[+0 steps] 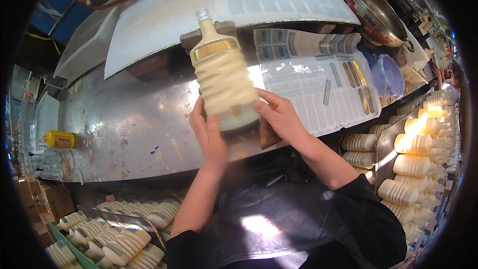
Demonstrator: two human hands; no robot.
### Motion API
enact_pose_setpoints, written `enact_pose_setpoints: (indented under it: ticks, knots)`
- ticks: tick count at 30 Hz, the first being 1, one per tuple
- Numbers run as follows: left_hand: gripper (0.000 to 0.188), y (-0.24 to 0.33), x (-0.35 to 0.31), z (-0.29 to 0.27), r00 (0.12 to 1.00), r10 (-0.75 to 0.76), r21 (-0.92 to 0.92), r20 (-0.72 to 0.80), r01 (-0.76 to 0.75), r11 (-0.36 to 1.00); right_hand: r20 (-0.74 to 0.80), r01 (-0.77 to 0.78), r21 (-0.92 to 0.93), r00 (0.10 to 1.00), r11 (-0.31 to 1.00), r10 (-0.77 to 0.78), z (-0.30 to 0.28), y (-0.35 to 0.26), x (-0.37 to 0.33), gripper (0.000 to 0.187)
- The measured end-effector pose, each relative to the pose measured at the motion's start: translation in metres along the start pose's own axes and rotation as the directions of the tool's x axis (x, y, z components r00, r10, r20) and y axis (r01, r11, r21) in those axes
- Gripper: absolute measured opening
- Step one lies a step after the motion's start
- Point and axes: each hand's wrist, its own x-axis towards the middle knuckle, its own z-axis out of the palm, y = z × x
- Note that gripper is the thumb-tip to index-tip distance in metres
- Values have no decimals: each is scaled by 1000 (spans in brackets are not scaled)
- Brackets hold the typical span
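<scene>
A large cream-coloured bottle (pixel 226 82) with a wavy ribbed body lies tilted over the metal worktop, its clear glass neck pointing away from me. A gold label strip (pixel 215 49) runs across its shoulder, and a pale band with a small brownish patch crosses the lower body. My left hand (pixel 208 137) is closed round the left side near the base. On the opposite side my right hand (pixel 279 117) grips the lower edge with thumb and fingers. Behind the shoulder, a dark block (pixel 186 39) is partly hidden by the bottle.
Label sheets (pixel 303 89) with gold and blue strips lie right of the bottle. A white board (pixel 174 17) spans the back. The worktop (pixel 114 129) holds a yellow bottle (pixel 60 139) at left. A purple bucket (pixel 387 75) and metal pan (pixel 376 12) stand right. Ribbed bottles (pixel 124 246) fill both sides.
</scene>
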Motion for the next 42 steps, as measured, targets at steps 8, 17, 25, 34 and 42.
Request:
enact_pose_setpoints:
  ticks: [8,17,25,34,42]
  knots:
    - [53,11,-5,-7,994,-106,-218,33,111,970,-42,165,-52,985,985,-167,-9,-67,-24,16]
    - [49,22,-2,-8,979,-194,-509,67,201,837,641,861,-506,338,-49,-689,35,-65,-34,33]
    - [57,15,-1,-15,963,-260,-553,69,253,794,715,779,-613,476,-132,-512,63,-72,-40,31]
    - [61,19,4,-13,985,-172,-407,36,171,897,198,393,-823,875,409,-442,43,-84,-34,13]
    - [66,30,9,5,997,-73,303,-15,74,950,-85,123,-636,970,762,-228,20,-75,-40,29]
